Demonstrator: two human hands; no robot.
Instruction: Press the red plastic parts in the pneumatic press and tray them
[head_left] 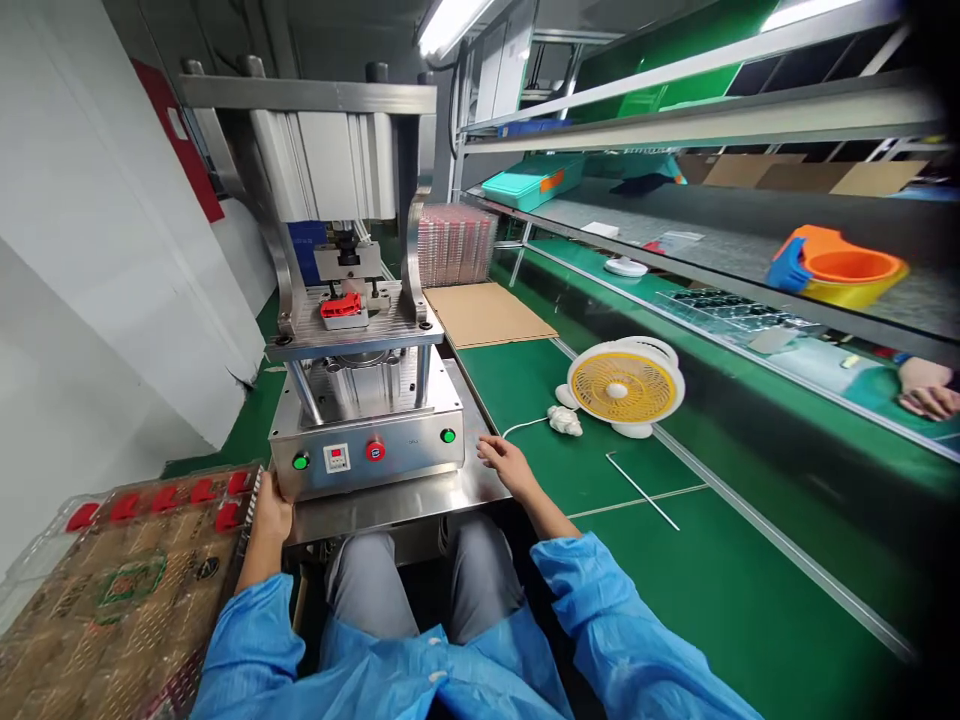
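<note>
In front of me stands a metal press [367,425] with a red stop button [375,450], a small red display and a green button [448,436] near each front corner. A red plastic part [342,305] sits on the fixture under the press head. My left hand [271,510] is at the machine's lower left side, its fingers partly hidden but stretched out, holding nothing that I can see. Over the metal ledge right of the machine, my right hand [507,466] is open, fingers loosely extended and apart from the green button.
Left of me, a clear tray [127,590] holds several red parts along its far edge. On the green bench are a yellow-white fan [624,388], a thin rod [642,490] and cardboard [487,314]. Another person's hand [928,388] shows at far right, beyond the shelf.
</note>
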